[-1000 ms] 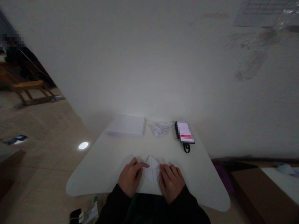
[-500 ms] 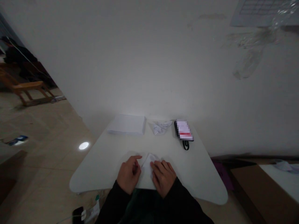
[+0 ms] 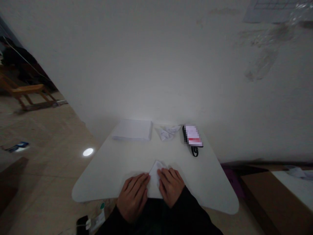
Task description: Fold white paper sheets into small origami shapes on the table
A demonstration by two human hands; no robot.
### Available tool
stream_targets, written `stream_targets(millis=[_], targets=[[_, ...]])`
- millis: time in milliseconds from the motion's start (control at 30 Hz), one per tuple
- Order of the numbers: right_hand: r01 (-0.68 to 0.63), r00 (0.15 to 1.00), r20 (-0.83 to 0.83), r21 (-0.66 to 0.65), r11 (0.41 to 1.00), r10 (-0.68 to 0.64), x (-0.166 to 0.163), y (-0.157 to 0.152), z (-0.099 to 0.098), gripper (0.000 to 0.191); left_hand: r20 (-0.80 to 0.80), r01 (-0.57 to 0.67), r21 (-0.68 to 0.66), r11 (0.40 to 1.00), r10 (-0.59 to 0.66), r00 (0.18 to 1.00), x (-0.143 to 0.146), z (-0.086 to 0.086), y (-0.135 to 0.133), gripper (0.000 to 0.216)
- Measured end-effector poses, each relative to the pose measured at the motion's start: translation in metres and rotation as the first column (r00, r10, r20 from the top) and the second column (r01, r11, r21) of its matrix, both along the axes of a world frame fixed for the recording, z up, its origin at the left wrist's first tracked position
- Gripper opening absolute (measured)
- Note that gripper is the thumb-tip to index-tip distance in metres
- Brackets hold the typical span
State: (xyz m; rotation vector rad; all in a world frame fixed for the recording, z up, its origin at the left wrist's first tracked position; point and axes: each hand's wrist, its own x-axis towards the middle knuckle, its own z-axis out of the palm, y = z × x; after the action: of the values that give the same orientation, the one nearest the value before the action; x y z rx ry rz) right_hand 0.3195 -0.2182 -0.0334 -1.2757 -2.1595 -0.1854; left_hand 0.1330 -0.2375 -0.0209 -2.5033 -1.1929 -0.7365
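A small piece of folded white paper (image 3: 154, 174) lies near the front edge of the white table, its pointed end facing away from me. My left hand (image 3: 134, 195) rests palm down, fingers stretched out, with the fingertips at the paper's left edge. On the paper's right side lie the fingertips of my right hand (image 3: 171, 186), fingers extended and holding it down against the tabletop. Part of the paper is hidden under that hand. Farther back sits another folded white paper piece (image 3: 167, 133), creased and with pointed ends.
A stack of white paper (image 3: 133, 130) lies at the table's (image 3: 97, 182) back left. At back right is a phone (image 3: 193, 135) with a black strap. The wall (image 3: 156, 65) stands behind. A wooden chair (image 3: 30, 88) and a person (image 3: 18, 57) are at far left, a cardboard box (image 3: 274, 202) at right.
My left hand has gone from curled, index finger pointing right, to flat with its fingertips on the paper's left edge. My right hand and the paper have barely moved.
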Motion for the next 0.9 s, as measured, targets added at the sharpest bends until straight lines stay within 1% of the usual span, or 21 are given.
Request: stream_targets(millis=[133,333,467,667,900], targets=[[-0.003,1.000,-0.004,0.008,1.000,0.003,0.000,0.000,0.001,0.033,-0.015,-0.008,0.013,1.000,0.008,1.000,-0.001,-0.003,0.001,0.039],[-0.015,1.000,0.001,-0.010,1.000,0.015,0.000,0.000,0.001,0.034,-0.042,-0.034,-0.023,0.999,0.033,0.999,-0.001,-0.003,0.001,0.041],[-0.012,1.000,-0.002,-0.006,1.000,0.012,0.000,0.000,0.002,0.034,0.008,-0.035,-0.009,0.999,0.035,0.999,0.004,-0.001,-0.002,0.040],[-0.012,1.000,-0.003,-0.025,1.000,0.011,0.000,-0.001,0.004,0.034,0.074,-0.114,-0.022,0.993,0.116,0.991,0.015,0.002,-0.005,0.036],[-0.024,1.000,-0.010,-0.035,0.999,0.023,0.000,-0.002,0.005,0.034,0.118,-0.115,-0.026,0.993,0.118,0.986,0.009,-0.003,-0.005,0.037]])
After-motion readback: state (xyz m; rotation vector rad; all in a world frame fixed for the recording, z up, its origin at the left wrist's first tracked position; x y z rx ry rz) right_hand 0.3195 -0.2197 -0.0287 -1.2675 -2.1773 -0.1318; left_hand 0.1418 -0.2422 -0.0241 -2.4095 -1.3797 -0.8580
